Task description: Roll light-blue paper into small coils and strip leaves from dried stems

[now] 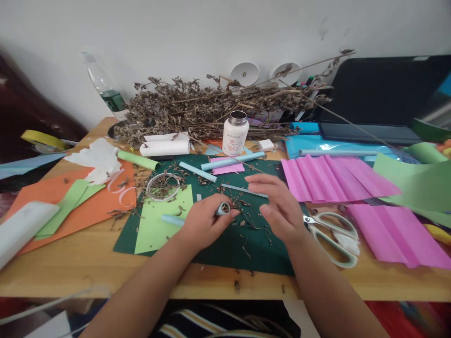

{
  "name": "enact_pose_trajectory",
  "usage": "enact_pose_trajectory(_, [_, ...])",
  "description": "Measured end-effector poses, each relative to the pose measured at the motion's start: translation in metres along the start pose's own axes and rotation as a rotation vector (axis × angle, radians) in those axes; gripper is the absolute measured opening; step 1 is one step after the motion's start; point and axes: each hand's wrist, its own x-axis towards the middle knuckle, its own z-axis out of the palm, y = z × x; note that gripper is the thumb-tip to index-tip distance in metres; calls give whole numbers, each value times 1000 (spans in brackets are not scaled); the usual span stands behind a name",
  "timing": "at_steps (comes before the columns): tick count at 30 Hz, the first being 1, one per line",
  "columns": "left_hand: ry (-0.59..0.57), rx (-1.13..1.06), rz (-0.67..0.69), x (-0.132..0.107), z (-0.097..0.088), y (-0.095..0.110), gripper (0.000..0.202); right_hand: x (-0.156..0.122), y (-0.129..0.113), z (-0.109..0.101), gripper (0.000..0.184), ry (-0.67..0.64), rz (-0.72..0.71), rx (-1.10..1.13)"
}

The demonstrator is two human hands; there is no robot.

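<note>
My left hand [204,220] is closed around a light blue paper tube [221,209], whose open end shows brown dried leaf bits inside. Light blue paper also pokes out on the other side of the fist; the part between is hidden. Fingers apart and holding nothing, my right hand [276,206] hovers beside it over the dark green cutting mat [229,251]. Dried leaf crumbs [243,220] lie scattered on the mat between the hands. Under the left hand's side is a light green paper sheet [151,234], with a white tape ring [148,188] full of crumbs at its top.
Scissors [329,234] lie right of my right hand, near pink crepe paper [331,178]. Behind the mat stand an open white bottle [235,136] and a long heap of dried stems [197,103]. More blue paper tubes [198,172] rest on the mat; orange paper [81,220] lies left.
</note>
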Motion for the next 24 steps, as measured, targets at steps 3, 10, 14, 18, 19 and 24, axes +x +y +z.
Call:
enact_pose_trajectory(3, [84, -400, -22, -2, 1, -5, 26, 2, 13, -2, 16, -131, 144, -272])
enact_pose_trajectory(10, [127, -1046, -58, 4, 0, -6, 38, 6, 22, 9, 16, -613, 355, -591])
enact_pose_trajectory(14, [153, -1139, -108, 7, -6, -1, 32, 5, 22, 17, 18, -637, 361, -601])
enact_pose_trajectory(18, [176, -1152, -97, 6, -6, -1, 32, 3, 23, 24, 15, -669, 307, -626])
enact_pose_trajectory(19, [186, -1147, -87, 5, -6, -1, 32, 3, 23, 25, 14, -667, 297, -635])
enact_pose_trajectory(24, [109, -1188, -25, 5, -2, 2, 42, 4, 23, 24, 15, -629, 296, -633])
